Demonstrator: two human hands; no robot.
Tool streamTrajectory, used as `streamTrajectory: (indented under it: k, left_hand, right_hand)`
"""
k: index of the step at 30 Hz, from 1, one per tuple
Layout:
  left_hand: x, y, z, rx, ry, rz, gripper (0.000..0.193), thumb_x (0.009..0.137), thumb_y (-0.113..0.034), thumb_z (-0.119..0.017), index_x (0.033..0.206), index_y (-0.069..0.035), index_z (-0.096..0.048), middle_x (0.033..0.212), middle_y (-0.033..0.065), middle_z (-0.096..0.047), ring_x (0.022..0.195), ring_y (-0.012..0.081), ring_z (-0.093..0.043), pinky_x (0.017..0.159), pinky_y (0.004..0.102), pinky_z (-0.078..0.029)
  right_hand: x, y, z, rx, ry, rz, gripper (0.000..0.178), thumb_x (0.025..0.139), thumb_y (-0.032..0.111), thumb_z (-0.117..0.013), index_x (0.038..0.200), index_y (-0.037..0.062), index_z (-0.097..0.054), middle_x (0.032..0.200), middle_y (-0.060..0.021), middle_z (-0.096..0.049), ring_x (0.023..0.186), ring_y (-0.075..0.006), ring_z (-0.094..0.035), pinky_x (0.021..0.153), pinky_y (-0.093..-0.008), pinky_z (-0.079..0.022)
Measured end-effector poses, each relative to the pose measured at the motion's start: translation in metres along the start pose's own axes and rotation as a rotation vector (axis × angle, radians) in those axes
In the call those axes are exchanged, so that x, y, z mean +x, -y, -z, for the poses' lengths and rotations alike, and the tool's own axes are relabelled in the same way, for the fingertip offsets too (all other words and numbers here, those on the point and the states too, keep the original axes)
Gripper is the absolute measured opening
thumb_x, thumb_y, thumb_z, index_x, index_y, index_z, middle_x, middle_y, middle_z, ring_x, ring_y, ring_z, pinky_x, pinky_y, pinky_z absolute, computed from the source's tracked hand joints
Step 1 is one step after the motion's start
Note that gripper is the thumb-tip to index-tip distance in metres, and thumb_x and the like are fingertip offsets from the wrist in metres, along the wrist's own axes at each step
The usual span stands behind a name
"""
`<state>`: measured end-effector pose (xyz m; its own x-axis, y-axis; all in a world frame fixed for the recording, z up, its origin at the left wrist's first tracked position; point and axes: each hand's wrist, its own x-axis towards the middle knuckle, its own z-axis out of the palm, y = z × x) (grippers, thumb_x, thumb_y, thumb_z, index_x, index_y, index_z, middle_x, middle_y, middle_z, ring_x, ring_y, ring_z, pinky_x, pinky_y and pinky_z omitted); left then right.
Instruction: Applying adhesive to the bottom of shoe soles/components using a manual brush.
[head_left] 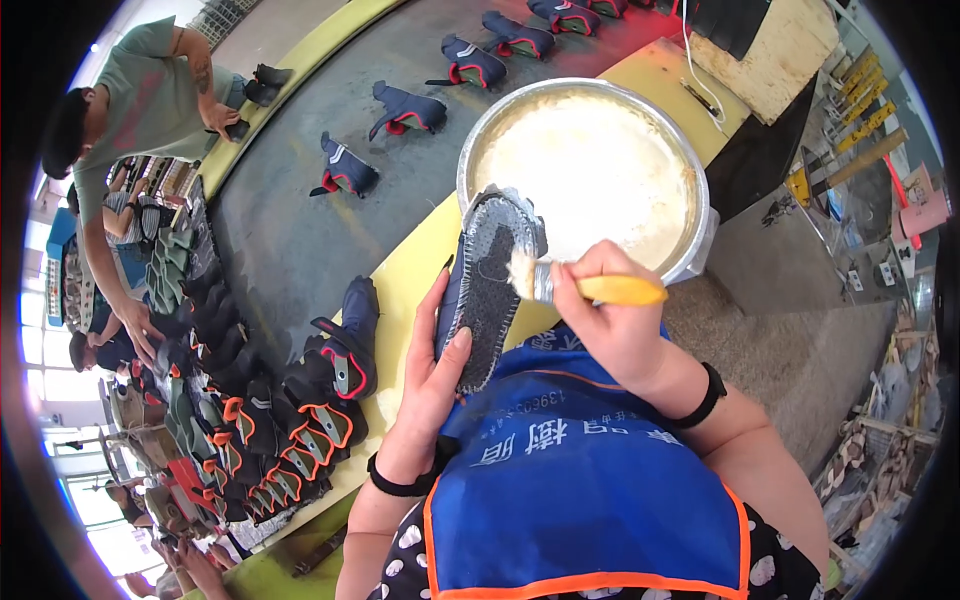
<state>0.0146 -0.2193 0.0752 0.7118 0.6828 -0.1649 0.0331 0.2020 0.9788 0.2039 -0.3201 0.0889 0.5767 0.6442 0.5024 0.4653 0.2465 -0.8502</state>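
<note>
My left hand [436, 362] is closed around a dark shoe upper [482, 300], its stitched grey underside turned up and its toe pointing away from me. The thumb presses on that underside near the heel. In my right hand [612, 318] is a paintbrush [625, 290] with a yellow handle, gripped near its metal band. Its pale, coated bristles touch or hover just over the right edge of the shoe's underside; I cannot tell which. Just beyond, a big round metal basin [692, 165] holds a creamy white liquid.
Several navy shoe uppers with red trim [408, 110] stand spaced along a dark conveyor belt [290, 235]. One upper [350, 340] sits on the yellow ledge [398, 290] left of my hand. A pile of shoes [270, 440] lies farther left. Across the belt, a co-worker [145, 100] handles shoes.
</note>
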Motion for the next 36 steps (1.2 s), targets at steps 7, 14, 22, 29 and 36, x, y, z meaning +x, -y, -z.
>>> streamTrajectory:
  k: [7,14,22,29,36]
  left_hand:
    - [-0.004,-0.002,0.001,0.111,-0.006,-0.058,0.066,0.098,-0.013,-0.056,0.155,-0.002,-0.026,0.150,0.0159,-0.041,0.135,0.0221,-0.045,0.113,0.0340,-0.034]
    - [-0.009,-0.005,0.003,0.229,0.053,-0.111,0.065,0.096,-0.013,-0.058,0.153,0.001,-0.030,0.147,0.0171,-0.046,0.133,0.0232,-0.047,0.112,0.0346,-0.035]
    - [-0.007,-0.010,0.014,-0.078,0.165,0.220,0.074,0.094,-0.033,-0.055,0.155,-0.003,-0.027,0.138,0.0163,-0.055,0.104,0.0197,-0.066,0.066,0.0281,-0.058]
    - [-0.008,-0.008,0.013,-0.164,0.192,0.244,0.072,0.094,-0.031,-0.056,0.153,0.000,-0.029,0.137,0.0184,-0.053,0.110,0.0230,-0.059,0.090,0.0325,-0.045]
    - [0.003,-0.030,0.071,-0.354,0.013,0.156,0.058,0.097,-0.030,-0.051,0.145,0.001,-0.037,0.120,0.0217,-0.063,0.090,0.0275,-0.069,0.074,0.0396,-0.059]
  right_hand:
    - [0.012,-0.011,0.009,-0.076,0.028,-0.041,0.020,0.089,0.003,-0.070,0.076,0.0032,-0.054,0.062,-0.0029,-0.053,0.052,-0.0104,-0.049,0.049,-0.0266,-0.039]
    - [0.052,-0.033,0.026,-0.185,0.011,0.000,0.017,0.088,0.005,-0.070,0.079,0.0047,-0.057,0.066,-0.0068,-0.056,0.053,-0.0178,-0.055,0.052,-0.0294,-0.044]
    - [0.057,-0.015,0.034,0.124,0.278,0.300,0.016,0.081,0.004,-0.078,0.096,0.0051,-0.071,0.090,-0.0087,-0.068,0.081,-0.0230,-0.066,0.074,-0.0304,-0.051]
    - [0.058,-0.030,0.043,-0.223,0.153,0.089,0.010,0.085,0.012,-0.075,0.085,0.0042,-0.068,0.085,-0.0092,-0.067,0.075,-0.0235,-0.067,0.069,-0.0307,-0.052]
    - [0.039,-0.066,0.056,-0.047,-0.120,-0.058,0.007,0.097,0.002,-0.063,0.090,0.0003,-0.059,0.078,-0.0006,-0.054,0.063,-0.0057,-0.052,0.056,-0.0210,-0.043]
